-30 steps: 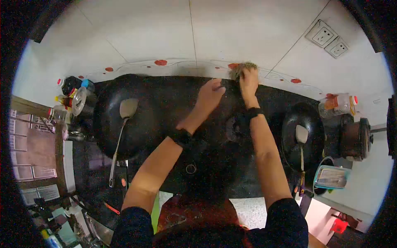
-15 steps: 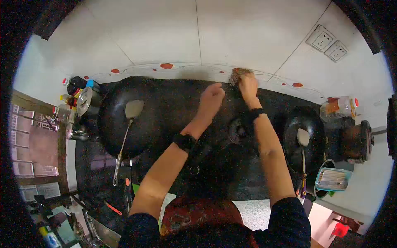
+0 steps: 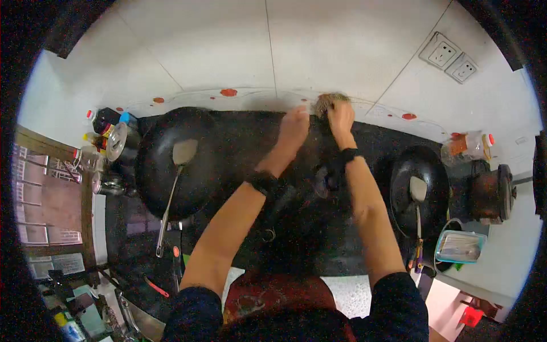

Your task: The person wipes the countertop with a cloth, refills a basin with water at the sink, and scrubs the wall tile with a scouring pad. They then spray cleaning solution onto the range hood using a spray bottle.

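My right hand is closed on a brownish, wiry scouring ball. It presses the ball to the white tiled wall, at the patterned border just above the black counter. Just left of it, my left hand is raised close to the same border. Its fingers are drawn together and slightly blurred, and whatever they may hold cannot be made out. A dark band circles each wrist. Below my hands, a round burner shows dimly in the counter.
A large wok with a spatula stands left; a smaller wok with another spatula stands right. Bottles and a lidded pot line the left end. A plastic jar and blue-rimmed tray sit right.
My left hand has moved a little up toward the wall. The scouring ball in my right hand has shifted slightly left along the border.
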### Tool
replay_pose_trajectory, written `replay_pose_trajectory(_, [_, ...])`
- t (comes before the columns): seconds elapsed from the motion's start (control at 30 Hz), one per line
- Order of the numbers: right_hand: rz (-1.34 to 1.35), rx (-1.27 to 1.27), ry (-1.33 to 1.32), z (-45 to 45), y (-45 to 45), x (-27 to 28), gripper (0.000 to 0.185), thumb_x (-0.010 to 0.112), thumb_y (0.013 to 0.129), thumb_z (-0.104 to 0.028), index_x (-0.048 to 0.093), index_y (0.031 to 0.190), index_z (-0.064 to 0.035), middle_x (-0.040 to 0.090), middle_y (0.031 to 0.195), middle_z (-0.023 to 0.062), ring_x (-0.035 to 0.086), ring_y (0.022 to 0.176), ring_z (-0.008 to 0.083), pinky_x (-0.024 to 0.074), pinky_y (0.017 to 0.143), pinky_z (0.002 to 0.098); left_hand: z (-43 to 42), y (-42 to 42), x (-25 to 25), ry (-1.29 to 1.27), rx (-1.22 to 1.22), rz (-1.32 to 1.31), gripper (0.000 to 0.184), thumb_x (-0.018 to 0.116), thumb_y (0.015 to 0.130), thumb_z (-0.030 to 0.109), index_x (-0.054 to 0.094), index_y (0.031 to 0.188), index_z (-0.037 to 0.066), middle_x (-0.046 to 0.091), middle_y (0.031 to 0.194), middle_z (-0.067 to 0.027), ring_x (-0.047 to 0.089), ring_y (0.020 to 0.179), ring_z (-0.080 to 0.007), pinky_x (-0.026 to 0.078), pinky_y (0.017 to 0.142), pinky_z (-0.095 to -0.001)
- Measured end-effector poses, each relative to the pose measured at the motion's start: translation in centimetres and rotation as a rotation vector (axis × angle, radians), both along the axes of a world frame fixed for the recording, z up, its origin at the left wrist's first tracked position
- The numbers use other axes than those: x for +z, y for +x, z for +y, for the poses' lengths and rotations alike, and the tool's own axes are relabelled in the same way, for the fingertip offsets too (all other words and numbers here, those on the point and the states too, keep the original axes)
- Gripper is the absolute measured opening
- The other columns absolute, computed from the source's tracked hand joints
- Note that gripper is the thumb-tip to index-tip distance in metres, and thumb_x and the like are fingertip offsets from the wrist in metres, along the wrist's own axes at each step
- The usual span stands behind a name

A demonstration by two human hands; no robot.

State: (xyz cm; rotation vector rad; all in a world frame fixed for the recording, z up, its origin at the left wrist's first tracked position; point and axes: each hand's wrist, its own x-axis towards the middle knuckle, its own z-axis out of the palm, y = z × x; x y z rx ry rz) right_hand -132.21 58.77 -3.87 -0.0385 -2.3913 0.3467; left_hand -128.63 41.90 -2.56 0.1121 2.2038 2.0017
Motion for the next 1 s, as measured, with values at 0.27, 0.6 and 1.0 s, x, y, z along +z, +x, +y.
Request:
replay_pose_trajectory(0.27, [0.219,0.031,-0.365,-0.4,-1.0,12.9,0.020,0.064,0.074,-0.020,0.065,0.083,-0.0022,0.062,0.078,0.0190,0.058,0.073,0.0366,0.0458,0.067,0.0432,0.3,1.6,3.3,0.093,0.010,-0.241,0.039,0.057,0.086,0.017,0.048,0.122,0.007,0.057,0.103,-0.0071,0.058,0.082,-0.0172,0.051,0.066,-0.0299])
replay_pose_trajectory(0.6, [-0.210,-0.170,-0.365,3.5,0.5,-0.3,0.020,0.065,0.073,-0.017,0.066,0.087,-0.0029,0.063,0.084,0.0196,0.060,0.079,0.0377,0.0466,0.073,0.0447,-0.1,1.1,4.8,0.081,-0.083,-0.147,0.043,0.057,0.086,0.019,0.046,0.126,0.010,0.057,0.104,-0.0082,0.058,0.083,-0.0178,0.052,0.066,-0.0307])
replay_pose_trajectory(1.0, [-0.061,-0.257,-0.491,7.2,0.3,2.7,0.024,0.068,0.069,-0.015,0.066,0.090,-0.0021,0.065,0.085,0.0179,0.062,0.080,0.0348,0.0476,0.073,0.0394,2.8,-0.4,6.6,0.117,-0.244,-0.063,0.047,0.055,0.088,0.026,0.041,0.130,0.011,0.055,0.113,-0.0091,0.058,0.091,-0.0215,0.051,0.074,-0.0334])
